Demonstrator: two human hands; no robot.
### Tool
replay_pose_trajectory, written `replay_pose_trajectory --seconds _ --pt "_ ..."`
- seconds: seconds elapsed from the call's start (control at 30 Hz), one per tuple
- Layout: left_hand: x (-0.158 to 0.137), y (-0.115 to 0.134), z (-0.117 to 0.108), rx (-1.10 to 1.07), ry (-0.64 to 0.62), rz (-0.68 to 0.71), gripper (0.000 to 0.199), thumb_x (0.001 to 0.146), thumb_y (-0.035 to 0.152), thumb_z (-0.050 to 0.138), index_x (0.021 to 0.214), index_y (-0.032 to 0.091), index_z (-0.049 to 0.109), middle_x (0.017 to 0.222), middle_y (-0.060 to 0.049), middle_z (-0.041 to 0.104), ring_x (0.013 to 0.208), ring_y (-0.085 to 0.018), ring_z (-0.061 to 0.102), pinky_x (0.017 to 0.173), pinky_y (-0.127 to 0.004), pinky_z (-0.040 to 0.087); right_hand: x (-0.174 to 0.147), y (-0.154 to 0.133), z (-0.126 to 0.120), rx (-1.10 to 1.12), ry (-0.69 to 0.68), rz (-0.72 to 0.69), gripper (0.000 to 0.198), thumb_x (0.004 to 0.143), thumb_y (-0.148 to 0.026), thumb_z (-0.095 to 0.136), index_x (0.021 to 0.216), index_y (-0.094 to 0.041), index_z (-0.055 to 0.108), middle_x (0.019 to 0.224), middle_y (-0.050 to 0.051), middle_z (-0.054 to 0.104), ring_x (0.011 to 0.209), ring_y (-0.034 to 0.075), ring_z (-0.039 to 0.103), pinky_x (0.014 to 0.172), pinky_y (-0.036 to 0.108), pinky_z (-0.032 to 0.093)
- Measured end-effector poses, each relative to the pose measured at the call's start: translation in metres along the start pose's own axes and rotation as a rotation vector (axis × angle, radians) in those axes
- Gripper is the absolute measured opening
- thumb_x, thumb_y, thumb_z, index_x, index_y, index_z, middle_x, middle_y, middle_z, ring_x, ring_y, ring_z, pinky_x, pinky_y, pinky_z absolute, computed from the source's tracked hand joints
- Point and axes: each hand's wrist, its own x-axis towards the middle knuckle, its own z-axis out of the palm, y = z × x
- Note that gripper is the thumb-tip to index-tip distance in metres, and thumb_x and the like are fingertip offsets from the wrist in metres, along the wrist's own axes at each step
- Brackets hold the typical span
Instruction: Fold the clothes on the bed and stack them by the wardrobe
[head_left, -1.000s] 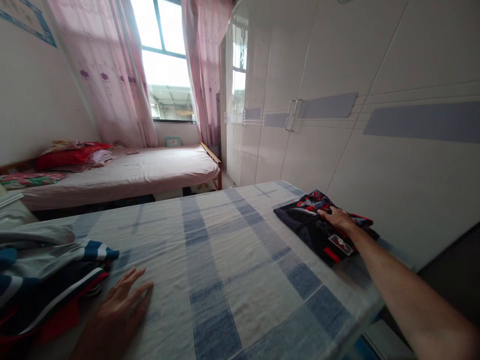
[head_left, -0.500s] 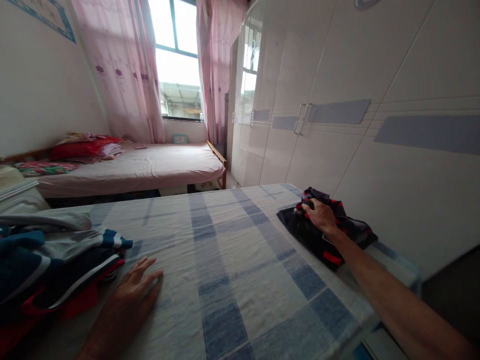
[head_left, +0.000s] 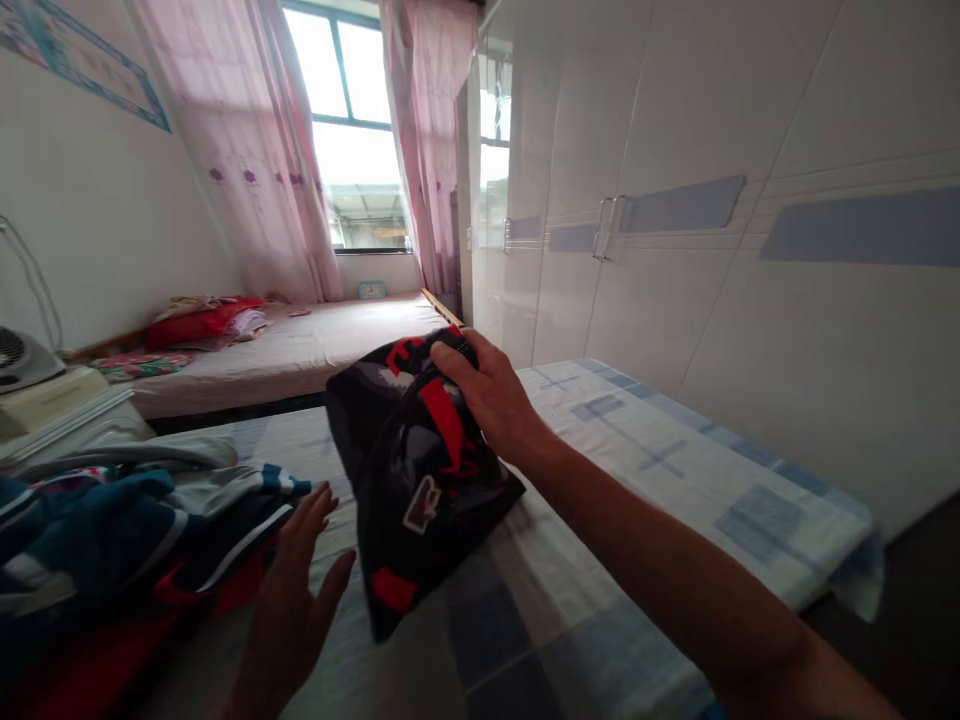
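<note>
A black garment with red and grey patches hangs folded from my right hand, whose fingers and thumb pinch its upper edge. The garment is held over the middle of the bed with the blue-and-white checked sheet. Just left of it is my left hand, fingers apart and thumb out, holding nothing. Beside that hand lies a pile of clothes in grey, teal, navy and red. The garment's exact kind cannot be made out.
A second bed with a pink sheet and red bedding stands below the window. The white wardrobe runs along the right side. At the far left are a white cabinet and a grey fan.
My right hand has lifted the black garment off the right edge of the bed and carried it left to the middle. My left hand has turned more upright, and the view has shifted slightly.
</note>
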Motion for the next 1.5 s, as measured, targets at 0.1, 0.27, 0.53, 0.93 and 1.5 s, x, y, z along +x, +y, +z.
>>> replay_pose_trajectory --seconds 0.1,0.27,0.53,0.93,1.5 --pt "0.001 0.002 -0.008 0.064 0.04 -0.006 0.053 0.091 0.032 0.039 0.142 0.028 0.026 0.139 -0.011 0.039 0.127 -0.028 0.042 0.102 -0.047 0.04 -0.021 0.028 0.004 0.205 -0.087 0.223 0.024 0.08 -0.044 0.056 0.09 -0.022 0.059 0.079 -0.002 0.062 0.071 0.014 0.058 0.066 0.027 0.048" --pt "0.007 0.001 -0.006 0.052 -0.063 -0.022 0.029 0.086 0.031 0.05 0.113 0.021 0.055 0.109 -0.009 0.057 0.104 -0.023 0.057 0.09 -0.038 0.048 -0.05 0.1 -0.028 0.201 -0.101 0.448 0.034 0.076 -0.049 0.059 0.094 -0.02 0.061 0.088 0.002 0.069 0.078 0.017 0.063 0.071 0.029 0.051" --pt "0.028 0.014 -0.011 0.039 -0.216 -0.113 0.007 0.081 0.026 0.051 0.079 0.02 0.051 0.081 -0.002 0.056 0.075 -0.019 0.056 0.068 -0.032 0.046 -0.075 0.181 -0.091 -0.075 0.224 0.604 0.027 0.082 -0.045 0.043 0.083 -0.019 0.053 0.085 0.008 0.067 0.063 0.014 0.063 0.051 0.023 0.047" --pt "0.143 0.08 -0.049 -0.086 0.282 -0.043 0.015 0.084 0.033 0.045 0.082 0.02 0.052 0.071 0.003 0.053 0.064 -0.013 0.05 0.061 -0.025 0.04 -0.08 0.177 -0.086 -0.398 -0.097 0.488 0.027 0.081 -0.038 0.04 0.08 -0.019 0.06 0.074 0.002 0.066 0.065 0.014 0.061 0.056 0.024 0.044" --pt "0.147 0.056 -0.099 0.068 -0.289 -0.193 0.031 0.075 0.045 0.05 0.085 0.02 0.066 0.08 -0.001 0.07 0.076 -0.022 0.063 0.075 -0.036 0.049 -0.081 0.175 -0.087 -0.564 -0.177 0.415 0.026 0.076 -0.032 0.04 0.087 -0.019 0.061 0.074 0.003 0.067 0.069 0.016 0.061 0.066 0.025 0.042"
